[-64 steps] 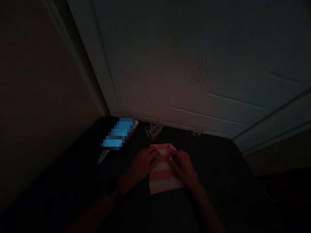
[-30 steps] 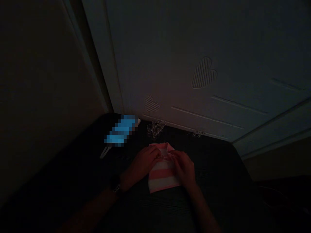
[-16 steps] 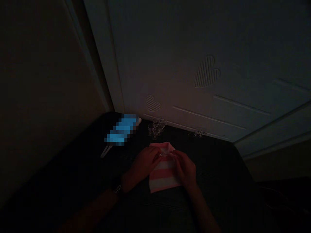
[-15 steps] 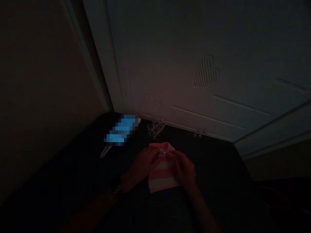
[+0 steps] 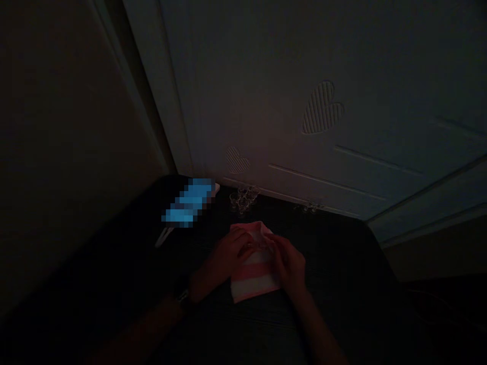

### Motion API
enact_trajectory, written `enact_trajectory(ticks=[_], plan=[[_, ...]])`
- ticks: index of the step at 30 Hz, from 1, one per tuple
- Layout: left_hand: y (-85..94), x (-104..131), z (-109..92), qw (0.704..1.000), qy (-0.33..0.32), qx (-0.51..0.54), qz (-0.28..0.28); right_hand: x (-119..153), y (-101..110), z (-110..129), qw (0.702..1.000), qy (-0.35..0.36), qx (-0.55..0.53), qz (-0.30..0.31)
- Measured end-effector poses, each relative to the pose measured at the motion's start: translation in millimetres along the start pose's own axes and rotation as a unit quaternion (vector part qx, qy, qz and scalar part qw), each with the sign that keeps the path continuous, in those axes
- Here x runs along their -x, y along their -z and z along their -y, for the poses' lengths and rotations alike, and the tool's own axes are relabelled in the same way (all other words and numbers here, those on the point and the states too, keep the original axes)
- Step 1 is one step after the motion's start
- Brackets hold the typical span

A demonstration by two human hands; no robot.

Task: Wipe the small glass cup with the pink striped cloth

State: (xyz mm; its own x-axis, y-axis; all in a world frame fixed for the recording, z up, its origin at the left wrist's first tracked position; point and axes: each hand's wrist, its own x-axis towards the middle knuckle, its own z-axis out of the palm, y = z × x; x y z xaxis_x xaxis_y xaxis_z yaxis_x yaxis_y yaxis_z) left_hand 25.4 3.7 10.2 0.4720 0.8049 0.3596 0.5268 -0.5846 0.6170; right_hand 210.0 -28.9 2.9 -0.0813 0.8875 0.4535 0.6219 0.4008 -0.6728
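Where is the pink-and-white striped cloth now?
In the head view, the striped cloth lies below centre on the dark table, between the left hand and right hand.

a dimly lit dark table (image 5: 342, 263) stands before a pale panel (image 5: 262, 101) with raised hearts (image 5: 322, 109).

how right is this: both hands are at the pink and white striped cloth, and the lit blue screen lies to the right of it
One thing is wrong: the lit blue screen lies to the left of the pink and white striped cloth, as the head view shows. The left hand and right hand are indeed both at the cloth.
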Motion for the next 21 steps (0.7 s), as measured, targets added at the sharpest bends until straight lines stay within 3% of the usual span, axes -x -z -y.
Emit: enact_trajectory(ticks=[9, 21], plan=[[4.2, 0.7, -5.1, 0.999, -0.016, 0.021, -0.035, -3.6, 1.4, 3.1, 1.0, -0.013, -0.007, 0.008], [0.6, 2.1, 0.7, 0.995, 0.099, -0.016, -0.025, -0.2, 1.0, -1.4, 1.0, 0.011, 0.0, 0.006]])
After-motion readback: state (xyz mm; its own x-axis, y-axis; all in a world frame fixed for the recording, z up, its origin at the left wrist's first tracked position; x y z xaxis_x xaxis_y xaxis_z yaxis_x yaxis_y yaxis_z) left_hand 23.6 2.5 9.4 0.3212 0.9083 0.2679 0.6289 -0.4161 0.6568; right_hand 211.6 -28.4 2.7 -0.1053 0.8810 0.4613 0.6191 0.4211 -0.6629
